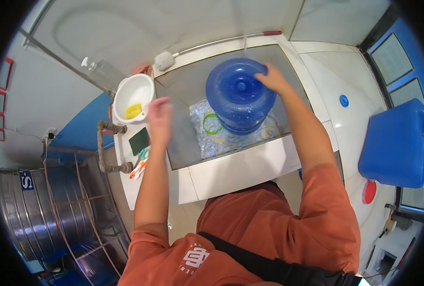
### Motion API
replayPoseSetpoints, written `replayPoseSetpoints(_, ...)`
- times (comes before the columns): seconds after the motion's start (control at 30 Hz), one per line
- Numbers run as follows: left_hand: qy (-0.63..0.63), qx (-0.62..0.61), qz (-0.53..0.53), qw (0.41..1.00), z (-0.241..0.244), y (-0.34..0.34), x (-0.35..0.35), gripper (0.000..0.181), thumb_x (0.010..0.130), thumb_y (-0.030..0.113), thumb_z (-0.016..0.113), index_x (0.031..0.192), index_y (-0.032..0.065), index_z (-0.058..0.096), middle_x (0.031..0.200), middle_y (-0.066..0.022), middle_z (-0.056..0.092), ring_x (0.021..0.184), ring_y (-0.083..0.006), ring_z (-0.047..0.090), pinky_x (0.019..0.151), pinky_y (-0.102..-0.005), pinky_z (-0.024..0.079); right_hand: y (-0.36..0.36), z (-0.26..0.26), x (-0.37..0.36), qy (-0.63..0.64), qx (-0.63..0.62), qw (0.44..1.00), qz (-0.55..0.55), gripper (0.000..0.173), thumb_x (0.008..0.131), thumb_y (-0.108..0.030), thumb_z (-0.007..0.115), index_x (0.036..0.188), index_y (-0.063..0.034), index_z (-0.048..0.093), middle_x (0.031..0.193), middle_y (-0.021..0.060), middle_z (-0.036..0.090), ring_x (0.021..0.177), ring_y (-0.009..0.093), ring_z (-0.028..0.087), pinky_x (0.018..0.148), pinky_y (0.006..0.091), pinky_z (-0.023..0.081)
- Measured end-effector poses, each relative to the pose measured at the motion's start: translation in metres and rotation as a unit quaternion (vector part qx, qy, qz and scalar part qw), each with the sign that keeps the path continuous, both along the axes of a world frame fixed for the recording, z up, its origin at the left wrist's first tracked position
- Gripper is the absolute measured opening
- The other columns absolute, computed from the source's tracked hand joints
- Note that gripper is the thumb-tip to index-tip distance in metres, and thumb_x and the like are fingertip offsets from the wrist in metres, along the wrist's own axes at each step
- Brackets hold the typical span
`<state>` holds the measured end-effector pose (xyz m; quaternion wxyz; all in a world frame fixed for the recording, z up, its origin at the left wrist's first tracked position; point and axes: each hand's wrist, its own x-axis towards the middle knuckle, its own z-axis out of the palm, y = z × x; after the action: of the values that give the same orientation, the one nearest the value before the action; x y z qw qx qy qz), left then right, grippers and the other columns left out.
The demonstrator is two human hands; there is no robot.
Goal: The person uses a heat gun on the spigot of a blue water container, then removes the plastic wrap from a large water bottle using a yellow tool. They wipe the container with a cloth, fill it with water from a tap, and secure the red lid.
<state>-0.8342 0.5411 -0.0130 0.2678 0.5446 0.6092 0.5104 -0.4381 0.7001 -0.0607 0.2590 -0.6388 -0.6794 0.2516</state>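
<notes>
A blue plastic water jug (238, 111), beaded with water drops, stands in the sink basin (181, 141) with its recessed round base facing up. My right hand (273, 80) grips the far right rim of that base, the thumb reaching over into the recess. Blurred by motion, my left hand (160, 116) hovers beside the white plastic bowl (145, 87), near the basin's left edge. Nothing shows in its fingers. A yellow sponge (133, 111) lies in the bowl. Under the jug, a wet patterned mat (206, 143) carries a green ring (212, 124).
Left of the basin are a green scouring pad (139, 141), scissors (143, 154) and a pump bottle (106, 73). Behind it lies a long-handled brush (165, 60). On the right are a blue cap (344, 100) and a blue jerrycan (394, 144). Pipes (106, 143) rise at the left.
</notes>
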Motion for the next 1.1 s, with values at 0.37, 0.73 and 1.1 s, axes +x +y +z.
replayPoseSetpoints(0.37,0.519,0.033,-0.176,0.836,0.012,0.041,0.165,0.055,0.084,0.043,0.075,0.125,0.0099,0.06,0.12,-0.0139,0.061,0.113,-0.0318,0.056,0.099,-0.0502,0.038,0.084,0.133,-0.057,0.219,-0.236,0.915,0.242,0.02,0.088,-0.007,0.062,0.107,-0.0026,0.066,0.1,0.0074,0.07,0.087,0.016,0.069,0.075,0.0298,0.056)
replayPoseSetpoints(0.73,0.292,-0.151,-0.081,0.941,-0.024,0.123,0.195,0.076,0.094,0.052,0.057,0.148,0.0012,0.038,0.163,-0.0264,0.016,0.152,-0.0447,0.012,0.116,-0.0683,0.017,0.089,0.157,-0.046,0.169,-0.233,0.926,0.245,0.02,0.094,-0.017,0.06,0.108,-0.004,0.065,0.097,0.0059,0.069,0.085,0.015,0.068,0.079,0.0298,0.057)
replayPoseSetpoints(1.1,0.362,-0.077,-0.297,0.88,-0.057,0.199,0.186,0.082,0.087,0.064,0.061,0.148,0.0115,0.047,0.153,-0.0195,0.044,0.137,-0.0374,0.047,0.113,-0.0448,0.035,0.033,0.086,-0.035,0.065,-0.029,0.944,0.321,0.023,0.077,-0.023,0.072,0.092,-0.0063,0.075,0.091,0.0126,0.075,0.087,0.026,0.072,0.078,0.0403,0.055)
